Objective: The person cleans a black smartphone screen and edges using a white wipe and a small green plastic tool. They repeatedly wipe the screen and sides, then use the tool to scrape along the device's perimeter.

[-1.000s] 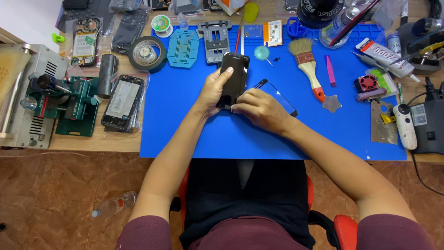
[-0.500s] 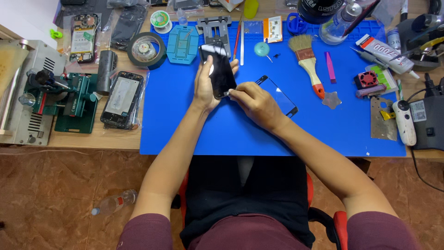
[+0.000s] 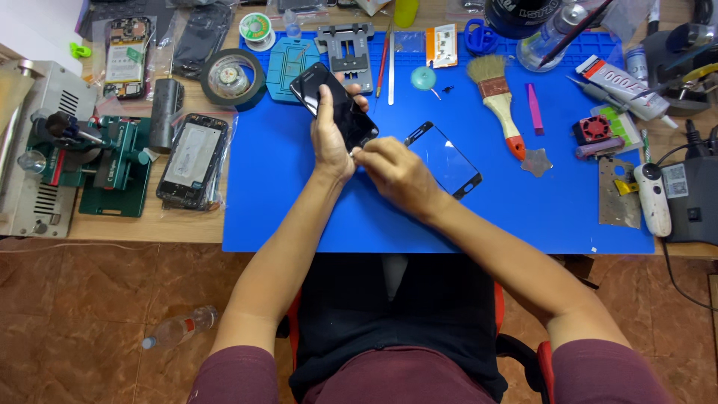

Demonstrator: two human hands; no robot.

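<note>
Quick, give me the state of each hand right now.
Left hand: closed around the black phone, lifted off the blue mat.
Right hand: fingertips pinched at the phone's lower edge; holding anything cannot be told.

Phone-repair workshop: blue silicone work mat (image 3: 299, 194), opened black phones (image 3: 191, 158), wooden-handled dusting brush (image 3: 496, 101), green metal clamping jig (image 3: 105, 161).

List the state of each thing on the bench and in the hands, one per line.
Black phone: lifted off the mat, tilted, held by left hand.
Right hand: fingertips at the phone's lower edge.
Glass panel: flat on blue mat, apart from the phone.
Brush: lying on the mat, untouched.
Tape roll: flat at the mat's edge.
Bottle: lying on the floor.
</note>
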